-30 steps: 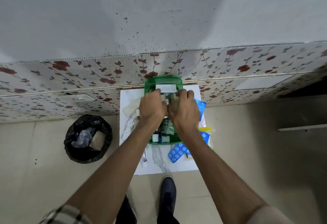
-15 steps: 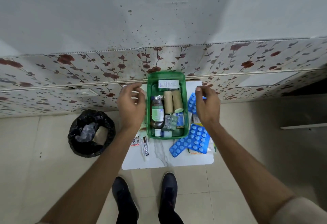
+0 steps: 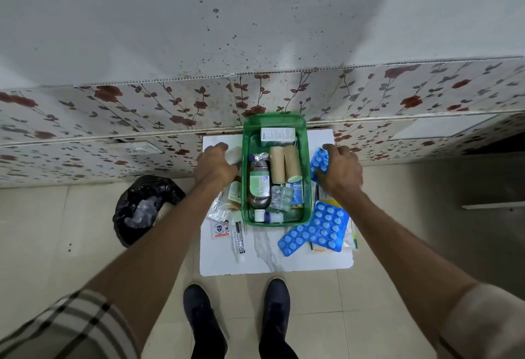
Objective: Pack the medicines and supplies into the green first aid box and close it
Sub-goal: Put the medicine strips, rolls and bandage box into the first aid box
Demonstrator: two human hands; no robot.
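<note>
head view: both hands work either side of the green first aid box (image 3: 308,160), which stands open on the white surface (image 3: 272,256) against the wall.
right hand (image 3: 339,170): closed on a blue blister pack (image 3: 318,164), held just right of the box.
left hand (image 3: 216,164): curled over a pale roll-like item (image 3: 234,154) just left of the box; firm grasp or mere contact, cannot tell.
box contents: one white carton (image 3: 277,134) at the far end, two tan rolls (image 3: 285,165), one bottle with a green label (image 3: 258,184), one silver blister strip (image 3: 281,198), small vials at the near end, count unclear.
left of box, unpacked: one small bottle (image 3: 234,192), foil sachets (image 3: 217,209), one ointment tube (image 3: 238,238).
right of box, unpacked: two blue blister packs (image 3: 312,229) lying overlapped, over flat packets beneath.
lid: not seen.
risk one: box appears nearly full; flat packs laid over the rolls could stand proud and stop the closing.
risk two: lifting both items at once could catch the rim and shift the box.
risk three: overlapped packs sit near the surface edge; a brushing sleeve could knock them to the floor.
</note>
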